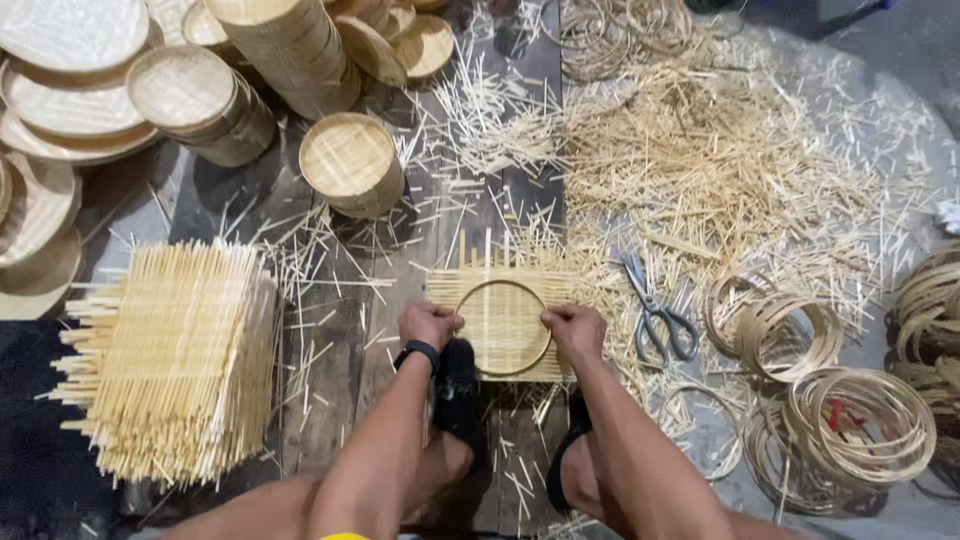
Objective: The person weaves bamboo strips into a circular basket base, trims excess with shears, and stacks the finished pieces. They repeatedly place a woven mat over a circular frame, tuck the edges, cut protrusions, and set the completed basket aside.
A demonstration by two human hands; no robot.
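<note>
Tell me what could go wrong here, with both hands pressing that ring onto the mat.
The ring is held only at its sides by the left hand and right hand, so it may slip off centre on the mat. Sharp slat ends stick out around the mat and could prick fingers. The scissors lie close to the right hand, blades toward the mat.

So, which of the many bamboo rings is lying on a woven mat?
The ring between both hands, pressed on the square woven mat. The other rings lie in loose piles on the floor at right, beyond the scissors.
</note>
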